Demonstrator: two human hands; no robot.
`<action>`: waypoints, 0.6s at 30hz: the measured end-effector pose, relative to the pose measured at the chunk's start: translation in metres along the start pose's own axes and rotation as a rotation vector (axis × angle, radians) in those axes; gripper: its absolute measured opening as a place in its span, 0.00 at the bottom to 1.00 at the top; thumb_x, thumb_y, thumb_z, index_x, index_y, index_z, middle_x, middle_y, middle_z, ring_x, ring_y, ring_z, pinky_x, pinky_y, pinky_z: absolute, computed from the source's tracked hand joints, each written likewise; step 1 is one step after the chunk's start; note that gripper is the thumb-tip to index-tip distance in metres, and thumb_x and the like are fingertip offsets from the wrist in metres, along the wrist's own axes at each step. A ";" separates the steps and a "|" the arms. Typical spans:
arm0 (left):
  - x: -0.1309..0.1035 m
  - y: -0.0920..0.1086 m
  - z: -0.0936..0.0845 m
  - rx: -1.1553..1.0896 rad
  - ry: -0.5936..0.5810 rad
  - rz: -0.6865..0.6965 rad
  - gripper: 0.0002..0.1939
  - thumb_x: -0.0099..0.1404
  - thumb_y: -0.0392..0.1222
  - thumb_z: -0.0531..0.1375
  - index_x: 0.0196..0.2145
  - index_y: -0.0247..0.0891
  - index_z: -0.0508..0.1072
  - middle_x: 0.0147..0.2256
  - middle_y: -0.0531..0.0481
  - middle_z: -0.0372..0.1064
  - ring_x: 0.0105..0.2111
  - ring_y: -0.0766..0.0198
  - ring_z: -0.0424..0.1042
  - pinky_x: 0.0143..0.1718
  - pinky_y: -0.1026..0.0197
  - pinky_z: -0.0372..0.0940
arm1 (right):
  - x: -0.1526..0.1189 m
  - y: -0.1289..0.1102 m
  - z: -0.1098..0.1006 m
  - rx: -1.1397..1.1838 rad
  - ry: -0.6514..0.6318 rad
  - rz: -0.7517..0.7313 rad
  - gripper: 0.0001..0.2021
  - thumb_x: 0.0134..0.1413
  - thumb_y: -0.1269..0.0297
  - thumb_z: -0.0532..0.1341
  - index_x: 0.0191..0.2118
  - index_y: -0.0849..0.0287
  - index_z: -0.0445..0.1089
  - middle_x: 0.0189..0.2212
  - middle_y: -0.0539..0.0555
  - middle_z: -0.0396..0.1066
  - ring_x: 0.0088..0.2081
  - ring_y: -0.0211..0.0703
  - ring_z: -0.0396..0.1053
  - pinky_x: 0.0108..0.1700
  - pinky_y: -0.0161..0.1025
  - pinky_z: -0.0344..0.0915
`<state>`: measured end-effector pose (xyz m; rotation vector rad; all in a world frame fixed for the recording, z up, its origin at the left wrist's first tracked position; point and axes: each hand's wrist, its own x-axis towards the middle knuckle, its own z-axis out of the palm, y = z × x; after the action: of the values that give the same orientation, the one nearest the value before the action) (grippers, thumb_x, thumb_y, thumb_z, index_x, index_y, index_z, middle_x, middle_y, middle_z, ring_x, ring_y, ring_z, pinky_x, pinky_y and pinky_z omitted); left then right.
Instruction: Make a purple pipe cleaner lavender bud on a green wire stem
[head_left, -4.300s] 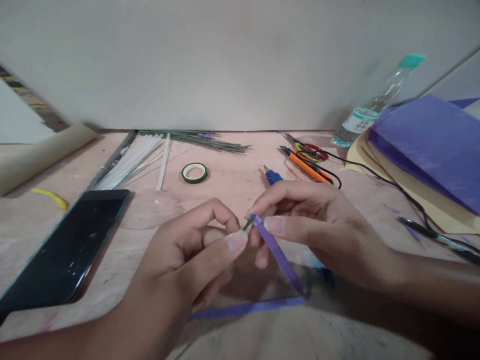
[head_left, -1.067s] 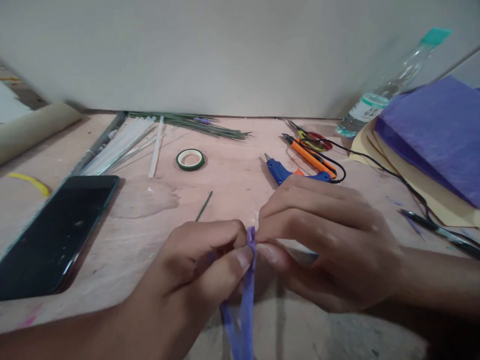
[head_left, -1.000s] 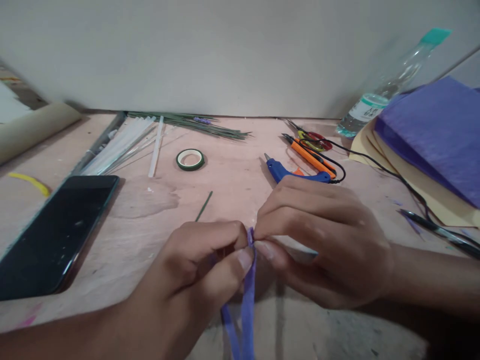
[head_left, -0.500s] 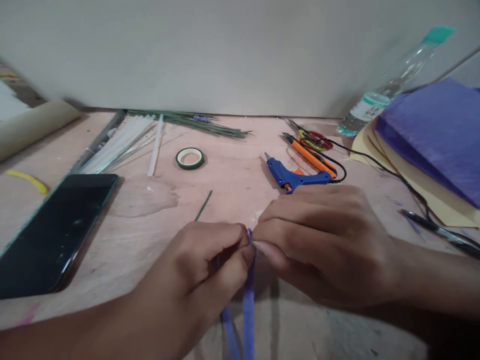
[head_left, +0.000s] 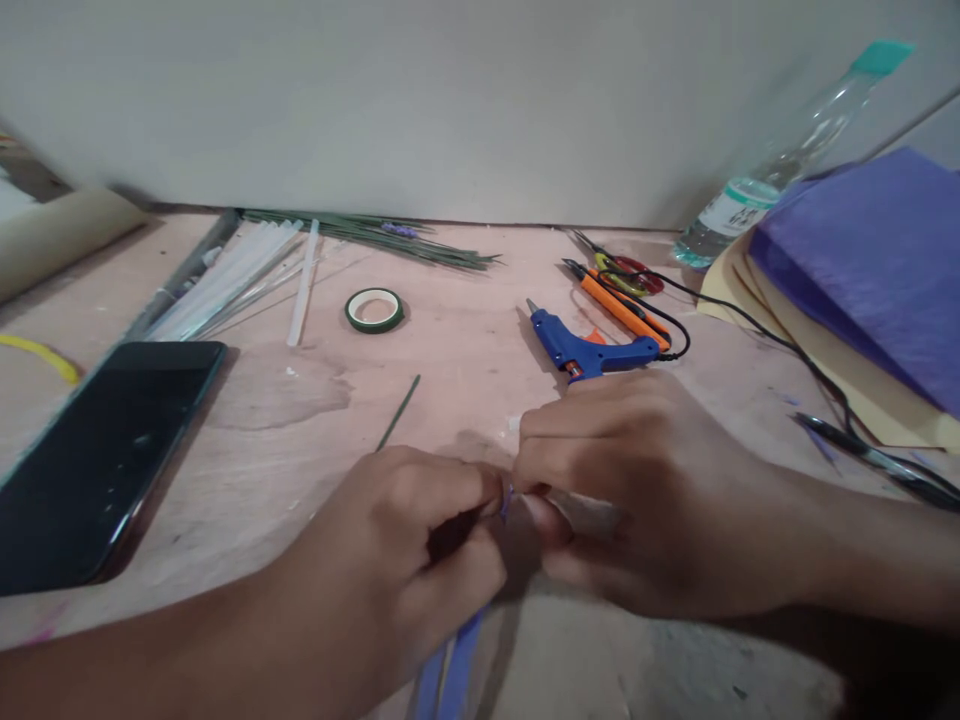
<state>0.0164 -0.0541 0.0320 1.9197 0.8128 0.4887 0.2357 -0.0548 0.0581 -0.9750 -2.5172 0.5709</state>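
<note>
Together, left hand (head_left: 397,545) and right hand (head_left: 645,490) pinch the purple strip (head_left: 463,660) toward the near edge of the bench (head_left: 465,330); a green stem (head_left: 399,411) shows beyond the left hand, the glue gun (head_left: 615,357) beyond the right hand.

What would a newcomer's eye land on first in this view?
Probably the left hand and right hand, pinching a purple strip at lower centre. Next, the blue glue gun just beyond the right hand, then the purple sheets at the right edge.
</note>
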 end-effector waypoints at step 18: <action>0.004 0.000 -0.007 -0.116 -0.008 -0.093 0.15 0.70 0.38 0.55 0.26 0.39 0.74 0.24 0.55 0.69 0.25 0.65 0.68 0.28 0.65 0.62 | 0.003 0.008 -0.009 -0.312 0.038 -0.011 0.08 0.54 0.72 0.63 0.25 0.57 0.70 0.22 0.47 0.68 0.25 0.38 0.60 0.32 0.42 0.51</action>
<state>0.0149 -0.0468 0.0347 1.7687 0.8461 0.4614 0.2420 -0.0449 0.0621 -1.0656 -2.6247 0.1552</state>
